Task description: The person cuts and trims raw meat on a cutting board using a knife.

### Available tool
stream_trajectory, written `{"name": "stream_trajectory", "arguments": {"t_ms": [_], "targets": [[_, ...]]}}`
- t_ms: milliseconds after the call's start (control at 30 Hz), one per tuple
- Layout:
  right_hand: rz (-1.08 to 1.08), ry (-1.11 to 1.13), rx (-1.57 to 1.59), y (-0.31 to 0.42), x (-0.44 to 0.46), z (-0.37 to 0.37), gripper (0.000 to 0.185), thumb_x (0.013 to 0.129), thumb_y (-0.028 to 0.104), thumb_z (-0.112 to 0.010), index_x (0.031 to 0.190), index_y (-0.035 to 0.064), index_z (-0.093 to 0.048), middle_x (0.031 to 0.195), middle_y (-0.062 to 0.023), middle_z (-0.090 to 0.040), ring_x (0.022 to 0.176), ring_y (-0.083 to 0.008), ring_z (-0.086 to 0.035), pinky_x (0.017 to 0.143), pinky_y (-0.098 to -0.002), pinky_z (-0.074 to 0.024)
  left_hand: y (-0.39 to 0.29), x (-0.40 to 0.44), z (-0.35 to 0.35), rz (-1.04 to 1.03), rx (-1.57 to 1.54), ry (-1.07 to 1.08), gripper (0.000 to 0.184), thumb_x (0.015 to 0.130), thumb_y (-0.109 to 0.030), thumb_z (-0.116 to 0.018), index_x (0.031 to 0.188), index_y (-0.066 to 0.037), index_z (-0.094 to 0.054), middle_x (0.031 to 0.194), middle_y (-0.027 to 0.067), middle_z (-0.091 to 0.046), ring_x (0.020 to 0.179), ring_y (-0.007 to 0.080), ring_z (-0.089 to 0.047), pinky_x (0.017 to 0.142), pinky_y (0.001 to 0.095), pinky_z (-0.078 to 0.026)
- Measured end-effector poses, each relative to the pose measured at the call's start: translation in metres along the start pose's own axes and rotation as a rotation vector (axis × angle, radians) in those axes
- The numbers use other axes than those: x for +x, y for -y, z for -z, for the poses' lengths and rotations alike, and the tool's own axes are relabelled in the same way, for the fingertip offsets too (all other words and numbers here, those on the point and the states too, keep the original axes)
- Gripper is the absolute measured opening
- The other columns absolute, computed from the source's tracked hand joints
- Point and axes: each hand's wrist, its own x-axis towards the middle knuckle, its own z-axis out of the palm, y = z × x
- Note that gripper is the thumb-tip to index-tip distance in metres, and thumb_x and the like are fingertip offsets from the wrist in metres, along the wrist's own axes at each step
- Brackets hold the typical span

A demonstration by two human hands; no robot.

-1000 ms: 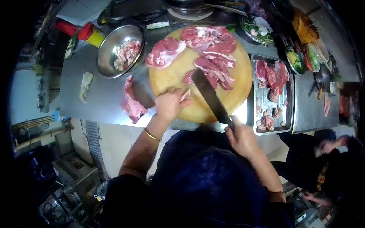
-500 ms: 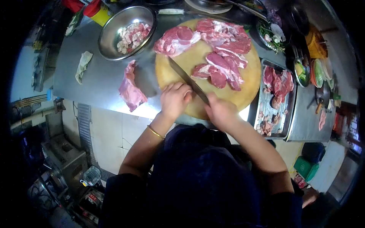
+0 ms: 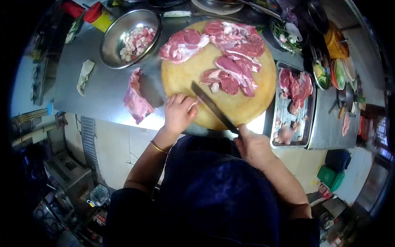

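My right hand [image 3: 256, 147] is wrapped around the handle of a long knife [image 3: 214, 106]. The dark blade slants up and left over the round cutting board [image 3: 181, 78]. Left of the blade, at the board's near edge, my left hand [image 3: 180, 111] is closed with curled fingers; a small pale pink piece of meat [image 3: 193, 106] shows at its fingertips. Beyond the knife lie cut slabs of red meat [image 3: 236, 74], with a small whitish lump [image 3: 214, 87] beside them. Larger raw meat chunks [image 3: 185, 45] sit at the board's far side.
A steel bowl [image 3: 108, 51] of cubed meat stands at the back left. A meat strip [image 3: 136, 99] and a pale cloth [image 3: 85, 77] lie on the metal table [image 3: 109, 86]. On the right, a steel tray [image 3: 302, 131] holds meat and scraps, with a blurred pinkish piece over its near end.
The knife has drawn back toward my body and right, away from my left hand. A whitish lump now shows beside the cut slabs, and a blurred piece appears at the tray.
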Motion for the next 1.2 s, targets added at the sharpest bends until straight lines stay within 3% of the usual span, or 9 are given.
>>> {"name": "stream_trajectory", "arguments": {"t_ms": [100, 200, 367, 633, 700, 767, 867, 1000, 1200], "targets": [[-0.082, 0.112, 0.015, 0.014, 0.009, -0.003, 0.034, 0.088, 0.016, -0.068, 0.113, 0.0055, -0.047, 0.078, -0.0186, -0.067, 0.073, -0.0397, -0.068, 0.062, -0.0482, -0.0549, 0.001, -0.001, -0.003, -0.014, -0.052, -0.037, 0.017, 0.07, -0.011, -0.071, 0.087, -0.012, -0.068, 0.094, 0.0077, -0.062, 0.087, 0.031, -0.06, 0.078, 0.044, -0.049], [-0.088, 0.123, -0.045, 0.021, 0.05, -0.023, 0.025, 0.092, 0.019, -0.061, 0.109, 0.0046, -0.05, 0.079, -0.0192, -0.069, 0.071, -0.0382, -0.069, 0.061, -0.0485, -0.0549, 0.001, 0.0, -0.001, -0.005, -0.04, -0.023, 0.019, 0.07, -0.01, -0.07, 0.088, -0.011, -0.067, 0.094, 0.0073, -0.063, 0.087, 0.0312, -0.06, 0.078, 0.044, -0.048], [-0.003, 0.041, 0.043, 0.042, 0.128, -0.048, 0.027, 0.09, 0.019, -0.064, 0.108, 0.0052, -0.05, 0.083, -0.0226, -0.068, 0.079, -0.0425, -0.068, 0.069, -0.0507, -0.0534, 0.0, -0.002, 0.011, -0.018, 0.063, 0.081, 0.026, 0.068, -0.011, -0.071, 0.094, -0.011, -0.066, 0.092, 0.0079, -0.064, 0.088, 0.0319, -0.061, 0.078, 0.0445, -0.048], [-0.248, 0.072, 0.126, -0.024, -0.009, -0.001, 0.035, 0.091, 0.016, -0.066, 0.119, 0.0062, -0.048, 0.08, -0.0233, -0.066, 0.08, -0.0427, -0.068, 0.069, -0.0508, -0.054, -0.009, 0.01, 0.002, 0.159, -0.183, -0.153, 0.025, 0.075, -0.011, -0.075, 0.095, -0.009, -0.062, 0.091, 0.01, -0.066, 0.081, 0.033, -0.063, 0.076, 0.0465, -0.049], [-0.271, 0.052, 0.063, -0.019, -0.017, 0.003, 0.035, 0.09, 0.014, -0.066, 0.118, 0.0057, -0.048, 0.08, -0.0225, -0.066, 0.079, -0.0414, -0.068, 0.067, -0.0489, -0.0543, -0.006, 0.011, -0.003, 0.018, -0.104, -0.057, 0.027, 0.075, -0.015, -0.078, 0.098, -0.009, -0.064, 0.096, 0.0095, -0.067, 0.087, 0.0317, -0.063, 0.078, 0.0453, -0.049], [-0.16, -0.021, 0.016, -0.012, -0.013, -0.001, 0.036, 0.087, 0.012, -0.068, 0.116, 0.0052, -0.048, 0.08, -0.0197, -0.066, 0.076, -0.0391, -0.067, 0.063, -0.0466, -0.0544, -0.004, 0.014, -0.003, -0.104, -0.046, -0.01, 0.03, 0.076, -0.017, -0.078, 0.102, -0.009, -0.065, 0.1, 0.0097, -0.066, 0.09, 0.0316, -0.063, 0.079, 0.0452, -0.049], [-0.082, -0.039, -0.039, 0.012, -0.008, 0.004, 0.038, 0.086, 0.012, -0.07, 0.117, 0.0058, -0.049, 0.078, -0.0167, -0.066, 0.071, -0.0372, -0.067, 0.063, -0.046, -0.0546, -0.004, 0.009, 0.004, -0.018, -0.116, -0.013, 0.023, 0.076, -0.019, -0.073, 0.096, -0.011, -0.067, 0.099, 0.0072, -0.064, 0.091, 0.032, -0.062, 0.081, 0.0442, -0.047], [-0.11, 0.041, -0.003, 0.021, -0.004, 0.002, 0.046, 0.086, 0.013, -0.071, 0.125, 0.0051, -0.049, 0.08, -0.0203, -0.067, 0.071, -0.0387, -0.067, 0.062, -0.0472, -0.0533, 0.003, 0.008, -0.003, 0.0, -0.057, 0.023, 0.018, 0.073, -0.017, -0.07, 0.089, -0.011, -0.066, 0.09, 0.0069, -0.062, 0.086, 0.0319, -0.061, 0.078, 0.0439, -0.046], [-0.178, 0.12, -0.019, 0.027, 0.043, -0.015, 0.034, 0.089, 0.017, -0.067, 0.115, 0.0046, -0.049, 0.08, -0.022, -0.067, 0.073, -0.0413, -0.067, 0.064, -0.0502, -0.0534, 0.01, 0.005, -0.014, -0.009, -0.101, -0.058, 0.022, 0.068, -0.014, -0.072, 0.089, -0.012, -0.066, 0.089, 0.0058, -0.064, 0.085, 0.0303, -0.06, 0.077, 0.0429, -0.045]]}}
